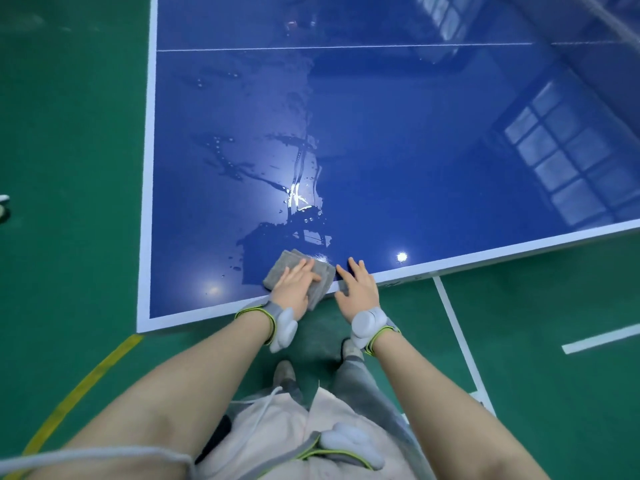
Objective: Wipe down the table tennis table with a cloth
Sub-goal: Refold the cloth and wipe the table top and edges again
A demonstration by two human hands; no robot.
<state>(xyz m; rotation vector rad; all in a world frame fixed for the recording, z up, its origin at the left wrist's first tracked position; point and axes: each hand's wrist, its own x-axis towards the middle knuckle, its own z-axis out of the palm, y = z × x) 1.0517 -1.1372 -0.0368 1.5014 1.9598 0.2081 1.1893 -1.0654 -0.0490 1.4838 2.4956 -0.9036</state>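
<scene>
Progress: you're early on; water streaks and droplets cover the glossy blue table tennis table point(398, 140).
Hands: your left hand point(294, 282) presses flat-fingered on the folded grey cloth point(282, 266); your right hand point(356, 289) rests spread at the edge.

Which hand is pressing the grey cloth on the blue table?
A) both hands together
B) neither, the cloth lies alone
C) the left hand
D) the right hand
C: the left hand lies flat on the grey cloth near the table edge, while the right hand rests on the bare edge beside it.
</scene>
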